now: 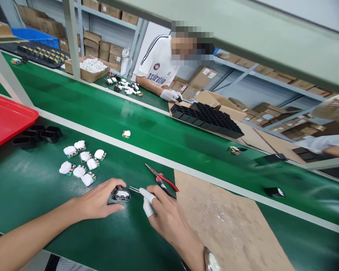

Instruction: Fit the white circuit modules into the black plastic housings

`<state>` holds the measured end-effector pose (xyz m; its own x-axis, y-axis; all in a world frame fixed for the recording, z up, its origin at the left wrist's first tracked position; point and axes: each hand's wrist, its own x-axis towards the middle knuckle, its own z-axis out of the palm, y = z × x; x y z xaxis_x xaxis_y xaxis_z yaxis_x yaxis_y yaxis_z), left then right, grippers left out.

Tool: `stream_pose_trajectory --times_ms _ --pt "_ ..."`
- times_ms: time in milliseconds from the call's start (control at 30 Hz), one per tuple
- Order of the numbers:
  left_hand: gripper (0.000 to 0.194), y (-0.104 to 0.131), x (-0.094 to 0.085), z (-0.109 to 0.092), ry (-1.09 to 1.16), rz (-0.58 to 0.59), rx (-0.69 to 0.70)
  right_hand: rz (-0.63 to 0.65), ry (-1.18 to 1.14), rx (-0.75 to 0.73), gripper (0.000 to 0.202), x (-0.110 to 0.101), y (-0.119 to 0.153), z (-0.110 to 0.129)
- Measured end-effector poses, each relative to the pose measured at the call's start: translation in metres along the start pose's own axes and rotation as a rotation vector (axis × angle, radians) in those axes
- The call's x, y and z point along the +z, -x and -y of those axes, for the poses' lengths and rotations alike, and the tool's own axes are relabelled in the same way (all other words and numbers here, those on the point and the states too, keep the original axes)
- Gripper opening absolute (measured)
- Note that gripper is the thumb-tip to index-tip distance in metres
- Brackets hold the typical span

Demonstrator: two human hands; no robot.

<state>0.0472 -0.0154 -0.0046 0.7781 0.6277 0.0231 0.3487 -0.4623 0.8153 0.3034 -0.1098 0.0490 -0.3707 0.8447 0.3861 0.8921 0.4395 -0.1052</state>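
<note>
My left hand (101, 199) is closed around a small black oval housing (122, 195), whose open end shows a board with white material inside. To the right, my right hand (161, 209), with white covers on two fingers, grips metal tweezers (134, 189); their tips point at the housing, apart from it. Several small circuit boards topped with white lumps (79, 171) lie on the green table beyond my left hand. Red-handled pliers (161, 178) rest beyond my right hand.
Black housings (49, 135) and a red tray (11, 116) are at left. A brown board (228, 222) lies at right. Across the green conveyor (155, 131), a person's gloved hand (171, 95) is beside rows of black housings (206, 118).
</note>
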Motion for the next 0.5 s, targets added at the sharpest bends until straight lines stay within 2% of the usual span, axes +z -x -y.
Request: stream_pose_trajectory --times_ms 100,200,267,333,500 --pt "0.045 0.000 -0.001 0.004 -0.061 -0.073 0.142 -0.031 0.027 0.117 0.028 0.022 0.013 -0.013" --pt "0.026 -0.002 0.000 0.008 -0.119 -0.170 0.383 0.009 0.073 0.171 0.028 0.039 0.020 -0.021" --pt "0.016 -0.003 0.002 0.009 -0.171 -0.206 0.471 0.047 0.097 0.180 0.028 0.044 0.019 -0.023" --pt "0.012 -0.004 0.002 0.009 -0.213 -0.192 0.480 0.063 0.103 0.183 0.028 0.043 0.015 -0.021" --pt "0.022 -0.003 0.001 0.006 -0.318 -0.143 0.407 0.021 0.052 0.189 0.027 0.036 0.006 -0.011"
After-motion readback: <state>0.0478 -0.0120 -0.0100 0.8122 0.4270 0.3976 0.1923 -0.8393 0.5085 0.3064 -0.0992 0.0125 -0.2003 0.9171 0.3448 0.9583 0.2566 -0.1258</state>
